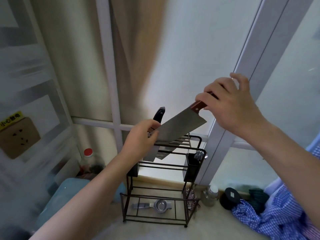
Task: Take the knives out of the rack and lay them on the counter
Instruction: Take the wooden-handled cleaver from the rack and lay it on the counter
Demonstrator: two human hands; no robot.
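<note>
Both forearms rise from the frame's lower edge: right hand (232, 104) clamped on the cleaver (180, 126) handle, blade slanting lower-left over the rack (155, 170), left hand (142, 137) closed around a black-handled knife (158, 116).

Counts, head view: 2 hands, left hand (141, 135) and right hand (232, 104), each closed on a knife. 2 knives: cleaver (181, 129) with a brown riveted handle, and a black-handled knife (159, 115) whose blade sits behind the left hand. 1 black wire rack (155, 196). 2 black holder boxes clipped to it, left box (134, 170) and right box (191, 168). 1 metal strainer (154, 205) on the bottom shelf. 1 red-capped bottle (88, 157). 1 white-capped jar (210, 195). 1 round black lid (231, 196). 1 wall socket (20, 137). 1 blue checked cloth (277, 215). Contents of the right box too small to count
</note>
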